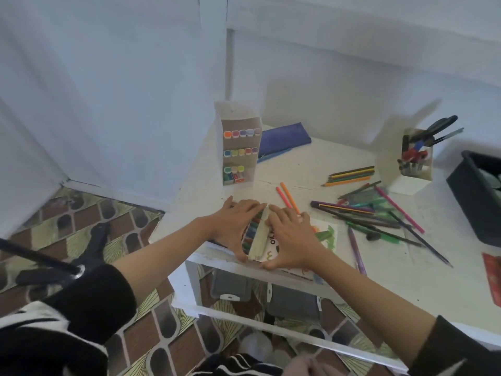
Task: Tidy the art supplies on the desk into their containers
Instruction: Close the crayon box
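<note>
Pressing on the oil pastel box at the near left edge of the desk, the left hand lies with fingers spread flat over the open tray. The right hand lies flat on the printed lid, thumb at the near rim. Thin card holding crumbly sticks is probably light and easily crushed, so it is best held by both long sides and kept level. Beyond, a tiered organiser holds rows of markers, and a white cup holds pens and scissors. What is in the black bin is unclear. Loose pencils lie between.
</note>
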The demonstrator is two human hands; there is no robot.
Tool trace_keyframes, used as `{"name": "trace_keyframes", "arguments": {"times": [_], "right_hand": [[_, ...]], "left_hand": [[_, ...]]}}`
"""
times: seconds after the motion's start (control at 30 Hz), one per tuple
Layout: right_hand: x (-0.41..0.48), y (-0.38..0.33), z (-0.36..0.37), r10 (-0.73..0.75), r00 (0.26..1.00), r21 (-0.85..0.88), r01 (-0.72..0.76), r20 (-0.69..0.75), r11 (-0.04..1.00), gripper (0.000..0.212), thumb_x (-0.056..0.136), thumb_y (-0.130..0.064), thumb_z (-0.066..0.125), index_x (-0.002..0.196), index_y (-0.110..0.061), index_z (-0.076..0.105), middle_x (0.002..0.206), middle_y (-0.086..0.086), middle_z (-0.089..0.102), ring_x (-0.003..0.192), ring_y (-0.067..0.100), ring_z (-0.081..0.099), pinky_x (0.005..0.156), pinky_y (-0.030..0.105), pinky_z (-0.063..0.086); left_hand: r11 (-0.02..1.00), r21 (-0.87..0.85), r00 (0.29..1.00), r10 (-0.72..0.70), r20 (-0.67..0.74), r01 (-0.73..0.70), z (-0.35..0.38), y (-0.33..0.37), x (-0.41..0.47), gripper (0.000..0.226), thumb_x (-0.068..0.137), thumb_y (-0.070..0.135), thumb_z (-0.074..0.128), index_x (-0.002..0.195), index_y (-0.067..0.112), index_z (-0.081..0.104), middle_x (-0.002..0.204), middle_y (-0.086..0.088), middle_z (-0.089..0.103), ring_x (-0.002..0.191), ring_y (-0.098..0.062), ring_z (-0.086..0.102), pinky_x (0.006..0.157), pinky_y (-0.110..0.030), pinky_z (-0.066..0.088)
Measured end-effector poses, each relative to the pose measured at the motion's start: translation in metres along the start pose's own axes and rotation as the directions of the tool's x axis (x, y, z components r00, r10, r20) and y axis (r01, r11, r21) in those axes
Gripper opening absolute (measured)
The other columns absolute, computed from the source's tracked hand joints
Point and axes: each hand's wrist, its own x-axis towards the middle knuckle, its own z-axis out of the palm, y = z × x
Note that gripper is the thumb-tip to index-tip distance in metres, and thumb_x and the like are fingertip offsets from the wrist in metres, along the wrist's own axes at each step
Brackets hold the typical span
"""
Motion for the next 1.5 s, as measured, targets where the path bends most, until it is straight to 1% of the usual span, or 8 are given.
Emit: {"name": "trace_keyframes", "arguments": {"times": [0.13, 0.27, 0.4, 0.53, 0.63, 0.97, 1.23, 1.5], "right_hand": [[0.005, -0.009, 0.007, 0.057, 0.998, -0.009, -0.057, 0.008, 0.998, 0.111, 0.059, -0.081, 0.056, 0.140, -0.015, 0.019, 0.155, 0.004, 0.009, 0.136, 0.029, 0.020, 0.104, 0.060, 0.023], [0.007, -0.015, 0.014, 0.091, 0.996, 0.019, -0.091, -0.006, 0.996, 0.111, 0.057, -0.083, 0.054, 0.139, -0.017, 0.020, 0.155, 0.003, 0.009, 0.137, 0.029, 0.020, 0.104, 0.061, 0.022], [0.015, -0.021, 0.014, 0.111, 0.993, 0.065, -0.109, -0.026, 0.992, 0.111, 0.057, -0.082, 0.057, 0.140, -0.017, 0.021, 0.155, 0.003, 0.010, 0.138, 0.030, 0.018, 0.104, 0.060, 0.023], [0.028, -0.033, 0.014, 0.108, 0.989, 0.105, -0.097, -0.099, 0.990, 0.110, 0.053, -0.081, 0.061, 0.135, -0.016, 0.026, 0.154, 0.004, 0.013, 0.136, 0.030, 0.021, 0.102, 0.059, 0.027], [0.034, -0.045, 0.012, 0.158, 0.973, 0.184, -0.127, -0.166, 0.975, 0.108, 0.055, -0.075, 0.064, 0.136, -0.014, 0.028, 0.154, 0.007, 0.013, 0.135, 0.032, 0.021, 0.102, 0.058, 0.026], [0.040, -0.038, -0.015, 0.516, 0.660, 0.651, -0.055, -0.545, 0.757, 0.089, 0.055, -0.064, 0.069, 0.119, -0.024, 0.021, 0.146, 0.014, 0.026, 0.128, 0.029, 0.030, 0.101, 0.046, 0.035], [0.029, -0.010, -0.010, 0.430, 0.674, 0.660, 0.115, -0.601, 0.742, 0.084, 0.069, -0.064, 0.062, 0.131, -0.022, 0.023, 0.150, 0.014, 0.023, 0.134, 0.025, 0.029, 0.106, 0.040, 0.032], [0.018, 0.027, -0.027, 0.288, 0.662, 0.577, 0.267, -0.692, 0.772, 0.036, 0.084, -0.025, 0.066, 0.118, -0.016, 0.058, 0.137, 0.014, 0.041, 0.123, 0.029, 0.043, 0.098, 0.044, 0.047]], "left_hand": [[0.989, -0.051, 0.989, -0.132, 0.067, 0.135, 0.008, -0.013, -0.013, 0.139, 0.058, 0.077, 0.066, 0.146, 0.018, -0.024, 0.155, -0.001, -0.028, 0.141, -0.018, -0.027, 0.112, -0.054, -0.014], [0.919, -0.227, 0.940, -0.339, -0.032, 0.324, 0.033, -0.035, -0.040, 0.141, 0.040, 0.102, 0.027, 0.141, 0.025, -0.033, 0.151, -0.006, -0.035, 0.136, -0.018, -0.035, 0.113, -0.048, -0.017], [0.833, -0.440, 0.901, -0.420, -0.107, 0.336, 0.044, -0.031, -0.056, 0.125, 0.055, 0.097, 0.025, 0.148, 0.025, -0.018, 0.159, -0.003, -0.013, 0.145, -0.016, -0.017, 0.116, -0.038, -0.013], [0.549, -0.810, 0.893, -0.444, -0.073, 0.207, 0.033, -0.010, -0.058, 0.073, 0.098, 0.038, 0.044, 0.152, 0.021, -0.003, 0.156, -0.004, 0.018, 0.135, -0.013, 0.026, 0.107, -0.012, 0.025], [0.423, -0.903, 0.921, -0.377, -0.100, 0.075, 0.028, 0.006, -0.052, 0.068, 0.098, 0.039, 0.041, 0.151, 0.030, 0.000, 0.155, 0.007, 0.019, 0.137, -0.010, 0.028, 0.106, -0.020, 0.031], [0.611, -0.775, 0.646, -0.527, -0.553, -0.165, -0.015, 0.032, -0.029, 0.059, 0.082, 0.030, 0.073, 0.127, 0.046, 0.040, 0.136, 0.006, 0.034, 0.120, -0.005, 0.042, 0.082, -0.014, 0.050], [0.727, -0.664, 0.702, -0.383, -0.601, -0.172, -0.037, 0.037, -0.024, 0.040, 0.089, 0.014, 0.064, 0.122, 0.033, 0.053, 0.115, 0.010, 0.057, 0.106, -0.019, 0.060, 0.082, -0.032, 0.056], [0.713, -0.679, 0.824, -0.270, -0.498, -0.177, -0.057, 0.028, -0.034, 0.049, 0.081, 0.017, 0.072, 0.118, 0.042, 0.050, 0.123, 0.021, 0.051, 0.113, -0.009, 0.053, 0.082, -0.016, 0.052]]}}
